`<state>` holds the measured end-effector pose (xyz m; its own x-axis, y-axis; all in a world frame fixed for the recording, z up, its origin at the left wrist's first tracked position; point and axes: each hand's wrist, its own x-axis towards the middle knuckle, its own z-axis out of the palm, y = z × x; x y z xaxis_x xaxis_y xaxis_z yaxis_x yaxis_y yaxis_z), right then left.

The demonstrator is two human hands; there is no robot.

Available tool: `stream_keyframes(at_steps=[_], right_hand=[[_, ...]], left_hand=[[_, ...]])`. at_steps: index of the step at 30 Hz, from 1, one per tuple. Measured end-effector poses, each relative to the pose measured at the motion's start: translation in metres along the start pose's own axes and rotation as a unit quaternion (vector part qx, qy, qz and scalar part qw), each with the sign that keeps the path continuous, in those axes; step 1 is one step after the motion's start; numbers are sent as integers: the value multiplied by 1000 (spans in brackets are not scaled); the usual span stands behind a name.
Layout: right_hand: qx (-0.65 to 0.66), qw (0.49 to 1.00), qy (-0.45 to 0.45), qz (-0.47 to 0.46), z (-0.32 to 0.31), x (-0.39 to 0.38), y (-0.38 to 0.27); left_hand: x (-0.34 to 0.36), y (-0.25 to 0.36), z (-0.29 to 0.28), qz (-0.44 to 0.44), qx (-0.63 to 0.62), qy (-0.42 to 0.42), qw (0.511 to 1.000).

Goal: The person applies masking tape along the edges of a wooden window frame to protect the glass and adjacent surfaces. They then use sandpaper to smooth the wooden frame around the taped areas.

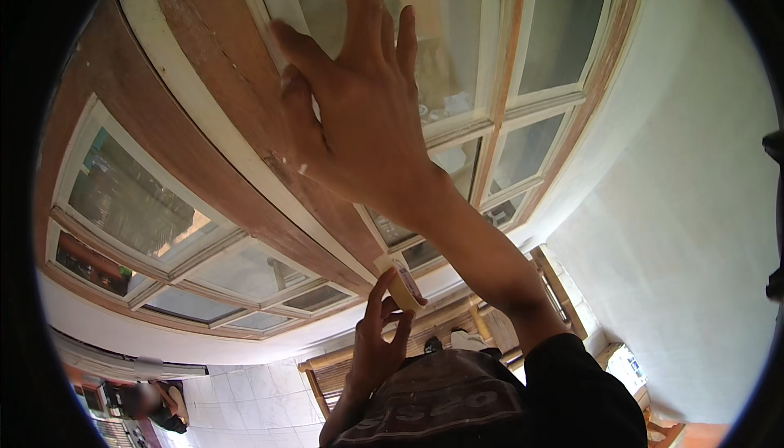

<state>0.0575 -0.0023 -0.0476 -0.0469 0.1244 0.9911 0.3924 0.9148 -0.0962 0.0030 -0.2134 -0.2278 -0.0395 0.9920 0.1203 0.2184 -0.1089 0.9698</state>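
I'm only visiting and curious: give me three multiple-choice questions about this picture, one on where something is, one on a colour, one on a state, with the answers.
1. Where is the right hand?
A. flat against the window frame
B. on the floor
C. in a pocket

2. What colour is the wall beside the window?
A. green
B. white
C. black

3. How does the left hand stand?
A. empty and open
B. clenched in a fist
C. fingers pinching a roll of tape

Answers: 1 A, its spread fingers lie on the pane and wooden frame. 2 B, the plaster shows plain white. 3 C, the fingertips grip the pale roll.
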Motion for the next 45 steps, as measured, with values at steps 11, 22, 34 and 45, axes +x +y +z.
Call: stream_keyframes(at_steps=[11, 22, 34, 45], right_hand=[[313, 787, -256, 466, -125, -246, -74], [250, 772, -354, 465, -211, -280, -70], [252, 710, -426, 500, -243, -301, -41], [353, 703, -423, 450, -230, -292, -10]], left_hand=[[-7, -26, -4, 68, 152, -1, 986], [2, -42, 6, -32, 0, 1, 999], [5, -54, 55, -108, 18, 1, 994], [5, -28, 64, 38, 148, 106, 983]])
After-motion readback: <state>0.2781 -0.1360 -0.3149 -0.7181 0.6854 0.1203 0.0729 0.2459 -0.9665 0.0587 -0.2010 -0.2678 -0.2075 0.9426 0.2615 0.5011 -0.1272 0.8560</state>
